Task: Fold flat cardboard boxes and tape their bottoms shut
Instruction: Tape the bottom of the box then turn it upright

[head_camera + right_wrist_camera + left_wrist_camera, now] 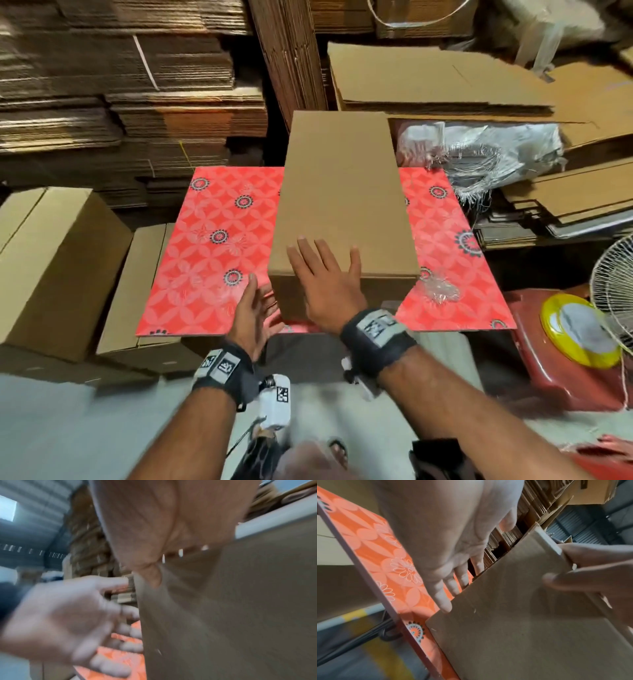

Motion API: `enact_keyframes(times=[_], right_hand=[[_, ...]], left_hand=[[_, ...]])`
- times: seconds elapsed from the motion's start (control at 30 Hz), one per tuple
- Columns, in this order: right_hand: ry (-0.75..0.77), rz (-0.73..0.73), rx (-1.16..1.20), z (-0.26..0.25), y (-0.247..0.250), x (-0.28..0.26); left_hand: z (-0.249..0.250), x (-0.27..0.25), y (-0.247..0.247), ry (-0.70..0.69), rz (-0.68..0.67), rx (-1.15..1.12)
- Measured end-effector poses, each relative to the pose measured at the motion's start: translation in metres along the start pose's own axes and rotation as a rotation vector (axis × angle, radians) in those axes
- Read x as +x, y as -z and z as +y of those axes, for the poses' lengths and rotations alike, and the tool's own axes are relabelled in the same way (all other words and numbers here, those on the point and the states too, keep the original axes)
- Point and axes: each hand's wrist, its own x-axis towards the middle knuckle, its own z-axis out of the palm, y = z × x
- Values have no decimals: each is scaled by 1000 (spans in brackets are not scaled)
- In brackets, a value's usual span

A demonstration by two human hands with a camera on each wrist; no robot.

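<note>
One brown cardboard box stands on red flower-patterned counter. R hand lies flat w/ fingers spread on its top near edge; L hand open, fingers straight, just beside box's left near corner.

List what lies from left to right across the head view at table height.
Assembled boxes → red patterned table → left hand → right hand on the cardboard box → yellow tape roll → white fan.
</note>
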Motion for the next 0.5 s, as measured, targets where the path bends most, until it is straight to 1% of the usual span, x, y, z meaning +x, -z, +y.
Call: enact_keyframes(times=[0.07,0.1,0.17,0.2,0.23,0.27,0.3,0.33,0.4,0.43,0.47,0.5], right_hand=[[4,25,-37,-5,-17,4],[12,28,-30,-6,-18,7],[42,-35,1,-6,-9,12],[51,-62,18,-6,-2,13],[54,-68,58,-4,1,14],[41,-34,151,-2,6,12],[-3,57,295,2,8,8],[-86,201,459,9,9,2],[-312,559,722,29,6,-13],[-432,686,790,40,5,-22],[-556,732,836,53,-3,-30],[-667,697,885,66,-12,-37]], left_hand=[[-1,-1,4,-2,4,17],[0,-2,5,-14,15,32],[4,-3,7,-49,63,58],[6,-6,5,-64,65,78],[8,-7,2,-87,57,90],[12,-9,-3,-117,42,106],[14,-11,-8,-144,28,119],[17,-13,-11,-172,27,139],[20,-13,-14,-249,2,188],[22,-13,-15,-278,-21,223],[22,-12,-15,-309,-45,254],[21,-8,-14,-330,-63,276]])
